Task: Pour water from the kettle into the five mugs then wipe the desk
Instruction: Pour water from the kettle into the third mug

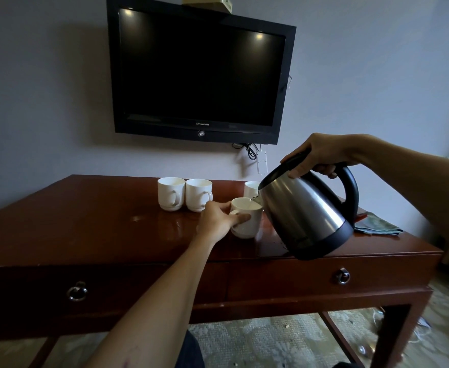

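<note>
Four white mugs in view on dark red-brown desk (pixel 90 221): two mugs (pixel 185 193) standing side by side, touching, at back centre; third mug (pixel 250 188) partly hidden behind kettle; front mug (pixel 246 217) nearer the desk's front edge

Left hand (pixel 218 221) reaching forward, forearm extended from lower centre, wrist roughly straight; fingers curling round front mug at handle side, thumb lying across its body, gripping it upright on desk

Right hand (pixel 317 155) coming in from right, forearm raised above desk, wrist bent down; fingers wrapping black handle at top, thumb pressing near lid edge, clenching steel kettle (pixel 308 211)

Kettle hanging in air, tilting down-left, spout just over rim of front mug; thin stream of water (pixel 252 201) running into it; black base of kettle hovering above desk's front edge

Folded green-grey cloth (pixel 377 224) lying at right rear of desk, behind kettle, apart from mugs

Wet-looking glossy patches showing on desk surface left of front mug

Black television (pixel 199 73) hanging on wall above; two ring-pull drawers (pixel 77 290) below desktop
</note>
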Motion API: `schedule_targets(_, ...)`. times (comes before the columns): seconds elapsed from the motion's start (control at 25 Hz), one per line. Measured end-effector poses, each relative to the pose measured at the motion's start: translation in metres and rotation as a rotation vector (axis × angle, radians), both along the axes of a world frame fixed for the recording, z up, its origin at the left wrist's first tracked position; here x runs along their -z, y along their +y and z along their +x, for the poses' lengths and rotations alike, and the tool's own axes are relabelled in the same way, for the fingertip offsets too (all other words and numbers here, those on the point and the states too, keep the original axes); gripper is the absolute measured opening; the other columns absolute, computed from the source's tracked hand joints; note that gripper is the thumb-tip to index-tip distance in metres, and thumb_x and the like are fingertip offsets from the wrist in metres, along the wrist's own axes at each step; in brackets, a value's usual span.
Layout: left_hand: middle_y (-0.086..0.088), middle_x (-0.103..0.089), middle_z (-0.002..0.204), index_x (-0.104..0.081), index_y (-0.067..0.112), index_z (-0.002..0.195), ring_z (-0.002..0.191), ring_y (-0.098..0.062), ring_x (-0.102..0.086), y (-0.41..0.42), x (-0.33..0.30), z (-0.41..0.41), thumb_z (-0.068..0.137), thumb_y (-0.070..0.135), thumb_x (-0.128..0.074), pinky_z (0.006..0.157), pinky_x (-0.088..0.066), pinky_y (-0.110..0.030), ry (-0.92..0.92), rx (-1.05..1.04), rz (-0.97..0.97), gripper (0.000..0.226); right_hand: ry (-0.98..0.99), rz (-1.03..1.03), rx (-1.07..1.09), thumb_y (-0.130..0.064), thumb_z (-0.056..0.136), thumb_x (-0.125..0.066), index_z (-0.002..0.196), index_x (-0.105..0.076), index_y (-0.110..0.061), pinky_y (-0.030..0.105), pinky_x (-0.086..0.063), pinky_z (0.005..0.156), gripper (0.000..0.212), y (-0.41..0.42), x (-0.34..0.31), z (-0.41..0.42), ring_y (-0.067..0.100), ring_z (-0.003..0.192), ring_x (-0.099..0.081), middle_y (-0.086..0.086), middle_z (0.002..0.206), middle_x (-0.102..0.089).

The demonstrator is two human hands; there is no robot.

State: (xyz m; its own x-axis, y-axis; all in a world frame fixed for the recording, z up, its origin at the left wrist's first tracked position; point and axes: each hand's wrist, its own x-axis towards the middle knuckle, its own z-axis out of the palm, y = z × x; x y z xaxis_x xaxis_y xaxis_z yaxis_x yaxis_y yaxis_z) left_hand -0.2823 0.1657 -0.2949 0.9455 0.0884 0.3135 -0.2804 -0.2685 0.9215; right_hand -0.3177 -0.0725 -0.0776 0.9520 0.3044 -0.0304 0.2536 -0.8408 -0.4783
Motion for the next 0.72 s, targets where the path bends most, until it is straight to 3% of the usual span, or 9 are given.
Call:
schedule_targets(0.36, 0.012, -0.076, 0.091, -0.079, 0.029, 0.114, 0.101, -0.012, -0.070, -0.0006, 0.0017, 0.0041, 0.065, 0.040, -0.097, 0.103, -0.052, -0.048, -0.002, -0.012, -0.018, 0.054, -0.003, -0.007, -0.008, -0.020, 0.076, -0.087, 0.115, -0.077, -0.014, 0.025, -0.038, 0.044, 0.040, 0.0024, -0.0015, -0.0021, 0.016, 0.041, -0.028, 0.006, 0.050, -0.036)
schedule_targets(0.72, 0.007, -0.080, 0.102, -0.077, 0.029, 0.118, 0.105, -0.014, -0.070, 0.0000, 0.0044, 0.0073, 0.062, 0.046, -0.097, 0.101, -0.054, -0.050, -0.007, -0.010, -0.013, 0.062, -0.004, -0.028, -0.013, -0.021, 0.075, -0.087, 0.115, -0.077, -0.012, 0.026, -0.039, 0.044, 0.043, 0.0047, -0.0032, -0.0013, 0.016, 0.041, -0.029, 0.006, 0.051, -0.038)
